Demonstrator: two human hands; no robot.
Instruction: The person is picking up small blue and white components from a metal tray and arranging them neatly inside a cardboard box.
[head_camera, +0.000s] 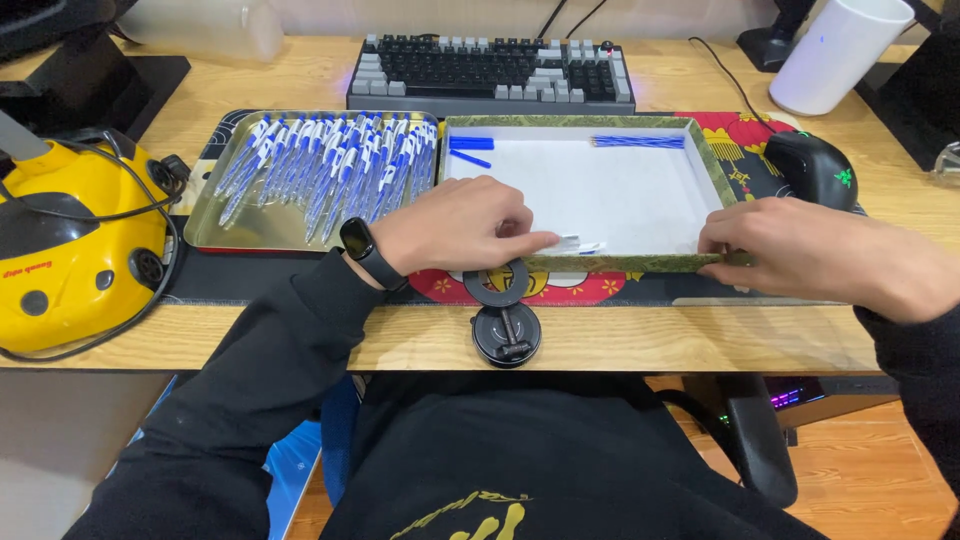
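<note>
Nearly all blue-and-white pens (330, 170) still heaped in metal tray (215, 225); few parts in green-rimmed box (715, 175). Left hand (455, 225) pinching one pen (578, 243) inside box; right hand (800, 250) gripping box's near rim.

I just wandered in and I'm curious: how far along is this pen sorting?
Barely begun. A few blue pieces and thin blue refills already lie in the green-rimmed box. The left hand holds one pen at the box edge; the right hand steadies it. The metal tray still holds many pens.
</note>
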